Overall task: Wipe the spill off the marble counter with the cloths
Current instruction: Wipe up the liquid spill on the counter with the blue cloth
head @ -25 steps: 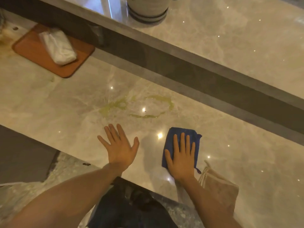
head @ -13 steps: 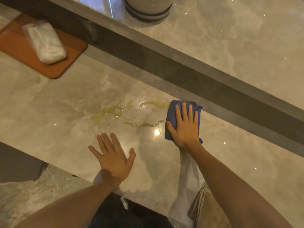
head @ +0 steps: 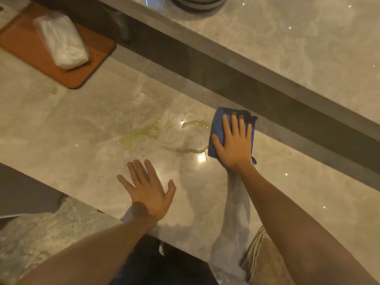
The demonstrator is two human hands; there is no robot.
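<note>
Marble counter point(head: 82, 124): right hand point(head: 234, 145), fingers flat on blue cloth point(head: 218, 124), advanced to spill point(head: 144, 133) 3 o'clock edge; wiping begun. Left hand point(head: 150, 190) splayed, empty.

A white plastic-wrapped packet point(head: 61, 41) lies on a wooden board point(head: 24, 48), well apart from the hands, far left; a round pot base point(head: 197, 4) stands beyond them.

No readable text, label, brand, number or sign shows anywhere in the view; the white plastic-wrapped packet point(head: 62, 41) on the wooden board point(head: 24, 45) carries no legible print, and the blue cloth point(head: 218, 124) is plain
</note>
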